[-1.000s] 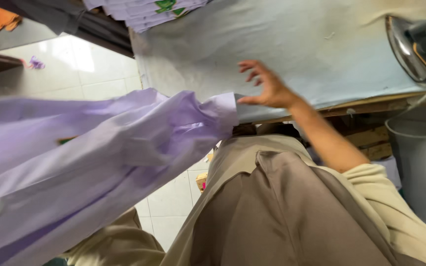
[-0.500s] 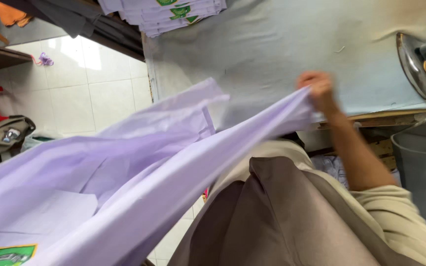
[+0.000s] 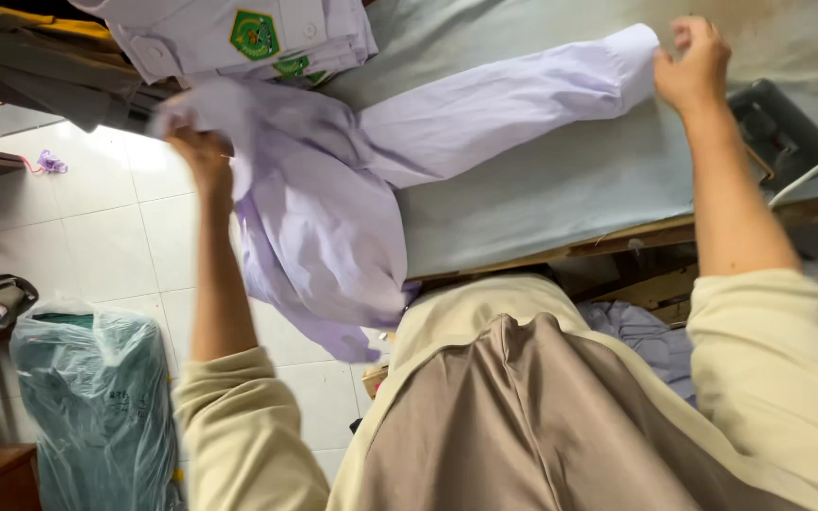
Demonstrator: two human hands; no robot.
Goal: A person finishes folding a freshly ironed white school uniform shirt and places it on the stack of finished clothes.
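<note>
A pale lilac shirt [image 3: 333, 208] lies partly on the grey ironing table [image 3: 542, 180], its body hanging over the table's left end. One long sleeve [image 3: 504, 99] stretches across the table toward the right. My right hand [image 3: 693, 61] grips the cuff end of that sleeve. My left hand [image 3: 196, 147] holds the bunched shoulder part of the shirt near the table's left edge.
A stack of folded white shirts with green badges [image 3: 248, 38] sits at the table's far left. A dark iron [image 3: 778, 128] with a white cord rests at the right. A green plastic-wrapped bundle [image 3: 97, 397] stands on the tiled floor. More lilac cloth [image 3: 636, 331] lies under the table.
The shirt, held up in the air before, now lies spread on the table. My right hand pulled the sleeve out to the right; my left hand came into view holding the shoulder.
</note>
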